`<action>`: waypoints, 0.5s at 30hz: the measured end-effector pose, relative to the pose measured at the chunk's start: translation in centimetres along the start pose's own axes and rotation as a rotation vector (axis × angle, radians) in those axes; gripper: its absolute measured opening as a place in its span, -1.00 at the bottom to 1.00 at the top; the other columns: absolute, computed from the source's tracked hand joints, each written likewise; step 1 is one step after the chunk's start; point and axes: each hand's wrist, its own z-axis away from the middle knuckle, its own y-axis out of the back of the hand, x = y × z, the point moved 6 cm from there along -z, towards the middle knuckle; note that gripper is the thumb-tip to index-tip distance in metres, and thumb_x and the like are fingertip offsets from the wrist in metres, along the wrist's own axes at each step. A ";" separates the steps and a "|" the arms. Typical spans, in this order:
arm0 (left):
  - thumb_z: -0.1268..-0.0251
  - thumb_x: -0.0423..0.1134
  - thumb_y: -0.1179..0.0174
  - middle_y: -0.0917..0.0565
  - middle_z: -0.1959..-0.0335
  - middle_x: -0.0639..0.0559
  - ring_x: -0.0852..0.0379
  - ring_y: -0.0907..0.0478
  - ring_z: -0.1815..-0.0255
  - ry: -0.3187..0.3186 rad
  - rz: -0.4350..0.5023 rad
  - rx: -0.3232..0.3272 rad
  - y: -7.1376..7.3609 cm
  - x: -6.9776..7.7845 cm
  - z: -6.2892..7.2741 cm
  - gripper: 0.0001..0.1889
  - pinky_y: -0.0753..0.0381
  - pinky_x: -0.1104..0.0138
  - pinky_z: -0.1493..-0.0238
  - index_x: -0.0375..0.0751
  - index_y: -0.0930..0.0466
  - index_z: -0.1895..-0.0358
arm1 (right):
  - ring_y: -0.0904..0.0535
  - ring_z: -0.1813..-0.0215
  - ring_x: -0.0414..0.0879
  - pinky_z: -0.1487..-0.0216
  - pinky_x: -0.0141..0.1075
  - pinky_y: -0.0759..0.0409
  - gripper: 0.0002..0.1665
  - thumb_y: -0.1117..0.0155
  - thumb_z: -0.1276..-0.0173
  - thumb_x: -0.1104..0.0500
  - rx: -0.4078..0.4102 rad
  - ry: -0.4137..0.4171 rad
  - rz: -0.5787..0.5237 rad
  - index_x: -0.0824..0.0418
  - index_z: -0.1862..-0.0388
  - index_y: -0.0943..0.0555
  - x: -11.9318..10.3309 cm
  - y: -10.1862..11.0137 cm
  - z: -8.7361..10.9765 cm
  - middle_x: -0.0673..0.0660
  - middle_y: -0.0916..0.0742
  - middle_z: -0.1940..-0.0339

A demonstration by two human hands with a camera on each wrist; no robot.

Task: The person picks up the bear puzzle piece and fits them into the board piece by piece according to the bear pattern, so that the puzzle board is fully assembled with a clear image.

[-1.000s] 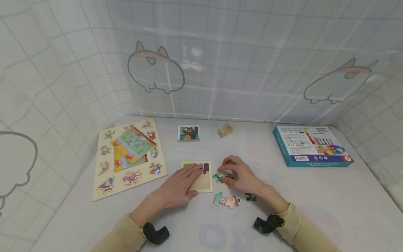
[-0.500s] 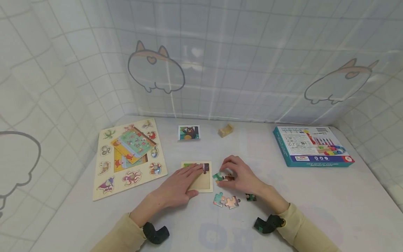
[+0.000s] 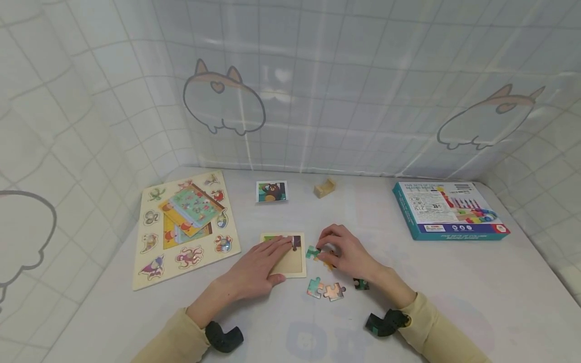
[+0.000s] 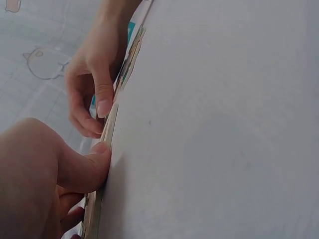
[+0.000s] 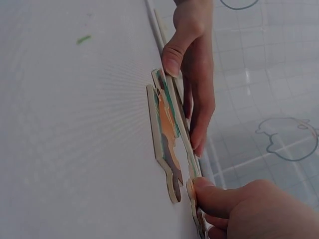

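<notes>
My left hand (image 3: 256,267) rests flat on a small wooden puzzle tray (image 3: 295,264), fingers spread over its picture part, thumb at the near edge. A purple-brown puzzle piece (image 3: 296,242) shows in the tray's upper right corner; the fingers hide part of the rest. Just right of the tray, my right hand (image 3: 347,252) pinches a brown-and-orange puzzle piece (image 5: 194,206) low at the table, thumb on its edge. A green puzzle piece (image 3: 311,252) lies beside those fingertips. Nearer me are a teal piece (image 3: 315,287), a peach piece (image 3: 334,291) and a dark green piece (image 3: 361,284).
A bear picture card (image 3: 272,192) and a small wooden block-like holder (image 3: 325,188) stand at the back. To the left lies a sea-animal puzzle board (image 3: 186,247) with picture boards (image 3: 195,206) on it. A boxed bead set (image 3: 449,210) lies at the right.
My right fingers shift the pieces slightly beside the tray; more of the orange part shows now than half a second ago. The left hand stays in place.
</notes>
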 end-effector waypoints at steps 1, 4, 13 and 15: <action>-0.41 -0.01 -0.17 -0.10 -0.63 0.07 -0.02 -0.02 -0.63 -0.001 0.001 0.003 0.0 0.0 0.0 -0.26 -0.11 0.02 -0.59 -0.12 -0.14 -0.57 | -0.45 -0.08 -0.14 -0.08 -0.19 -0.59 -0.85 -0.48 -0.26 0.19 0.001 0.000 -0.002 0.09 0.19 -0.73 0.0 0.0 0.0 -0.02 -0.62 0.00; -0.40 -0.02 -0.18 -0.10 -0.63 0.05 -0.03 -0.04 -0.63 -0.004 -0.001 0.011 0.0 0.1 0.1 -0.26 -0.12 0.02 -0.59 -0.13 -0.15 -0.56 | -0.45 -0.07 -0.15 -0.07 -0.21 -0.59 -0.83 -0.51 -0.24 0.14 0.003 -0.013 -0.005 0.07 0.20 -0.72 0.1 0.0 0.0 -0.03 -0.62 0.01; -0.41 -0.04 -0.18 -0.11 -0.57 -0.08 -0.07 -0.12 -0.57 -0.001 0.000 0.046 -0.1 0.1 0.1 -0.29 -0.24 0.01 -0.53 -0.12 -0.19 -0.55 | -0.41 -0.01 -0.19 0.07 -0.31 -0.53 -0.76 -0.57 -0.17 0.02 0.011 -0.021 0.008 0.01 0.26 -0.68 0.1 -0.2 0.0 -0.08 -0.60 0.03; -0.41 -0.04 -0.18 -0.13 -0.54 -0.10 -0.08 -0.12 -0.55 -0.003 -0.009 0.061 0.0 0.2 0.2 -0.29 -0.26 0.02 -0.52 -0.13 -0.19 -0.55 | -0.40 0.01 -0.19 0.11 -0.34 -0.51 -0.77 -0.55 -0.19 0.03 0.017 0.003 0.019 0.02 0.26 -0.67 0.1 -0.2 0.0 -0.07 -0.61 0.04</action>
